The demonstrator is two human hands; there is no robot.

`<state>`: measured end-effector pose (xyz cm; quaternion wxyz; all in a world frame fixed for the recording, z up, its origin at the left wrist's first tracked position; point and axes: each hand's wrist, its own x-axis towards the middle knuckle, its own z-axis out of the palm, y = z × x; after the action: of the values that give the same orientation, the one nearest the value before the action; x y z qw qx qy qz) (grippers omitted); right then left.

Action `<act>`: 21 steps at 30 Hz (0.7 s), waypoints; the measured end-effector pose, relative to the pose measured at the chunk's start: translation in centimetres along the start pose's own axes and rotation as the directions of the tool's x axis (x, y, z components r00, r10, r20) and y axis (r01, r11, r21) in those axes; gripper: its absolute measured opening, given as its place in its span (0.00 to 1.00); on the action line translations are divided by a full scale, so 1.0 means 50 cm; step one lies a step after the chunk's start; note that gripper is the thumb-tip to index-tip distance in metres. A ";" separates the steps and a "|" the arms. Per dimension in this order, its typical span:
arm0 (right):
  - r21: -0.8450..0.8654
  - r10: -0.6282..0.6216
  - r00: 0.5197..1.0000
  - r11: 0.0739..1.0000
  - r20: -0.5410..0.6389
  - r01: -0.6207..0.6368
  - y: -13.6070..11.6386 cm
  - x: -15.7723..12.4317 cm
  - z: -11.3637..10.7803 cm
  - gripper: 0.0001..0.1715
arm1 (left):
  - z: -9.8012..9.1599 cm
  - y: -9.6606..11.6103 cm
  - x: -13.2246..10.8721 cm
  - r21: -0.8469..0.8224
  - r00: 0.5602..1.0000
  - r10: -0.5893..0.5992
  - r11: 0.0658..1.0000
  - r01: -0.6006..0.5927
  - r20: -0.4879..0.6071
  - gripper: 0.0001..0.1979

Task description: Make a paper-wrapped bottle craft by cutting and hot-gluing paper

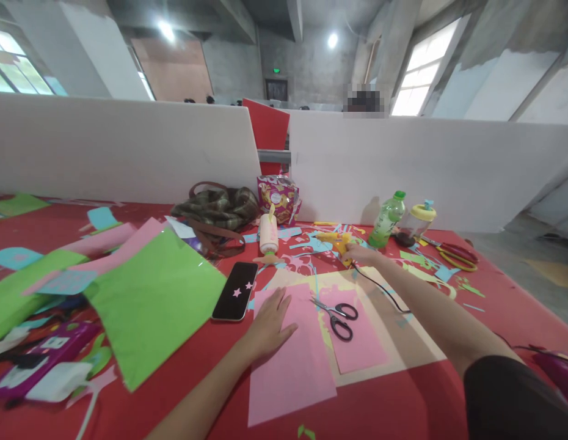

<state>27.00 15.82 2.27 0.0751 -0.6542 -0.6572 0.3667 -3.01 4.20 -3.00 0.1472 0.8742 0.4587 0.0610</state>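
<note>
My left hand (269,324) lies flat, fingers stretched out, on a pink sheet of paper (293,379). With my arm reaching forward, my right hand (363,255) grips a yellow glue gun (338,240) whose nozzle points left over paper scraps. The gun's dark cord trails back beneath my forearm. Black-handled scissors (330,310), slightly spread, rest on a smaller pink piece (364,348) right of my left hand. Under these papers is a pale yellow sheet (415,360). A phone (229,305) with two small pink stars on it lies left of my left hand.
Green paper (158,305) and a purple power strip (59,354) occupy the left. Toward the back are a plaid bag (220,208), a snack bag (279,198), a paper-wrapped cylinder (268,234), a green bottle (387,221), a yellow-lidded cup (419,223) and red-and-yellow scissors (455,255).
</note>
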 end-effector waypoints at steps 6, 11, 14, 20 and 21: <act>-0.127 -0.019 0.999 0.992 0.033 0.023 -0.026 0.006 0.015 0.16 | 0.002 -0.003 -0.002 -0.008 0.999 0.011 1.000 -0.011 -0.030 0.30; -0.235 -0.056 0.998 0.970 0.029 0.061 -0.035 0.004 0.019 0.16 | 0.004 -0.003 -0.002 -0.007 0.999 0.012 1.000 -0.012 -0.047 0.30; -0.293 -0.077 0.997 0.953 0.006 0.075 -0.033 0.002 0.016 0.16 | 0.002 0.000 -0.002 -0.005 0.999 0.009 1.000 -0.010 -0.033 0.30; -0.368 -0.129 0.991 0.923 -0.027 0.110 -0.029 0.000 0.019 0.16 | -0.003 0.004 -0.002 -0.008 1.000 -0.001 1.000 0.001 -0.021 0.30; -0.375 -0.142 0.989 0.920 -0.036 0.118 -0.026 -0.002 0.021 0.16 | -0.003 0.004 -0.002 -0.008 1.000 -0.001 1.000 0.001 -0.018 0.30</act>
<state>25.35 15.52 2.33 -0.0051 -0.6226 -0.7541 0.2091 -2.96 4.06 -2.80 0.1465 0.8727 0.4604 0.0708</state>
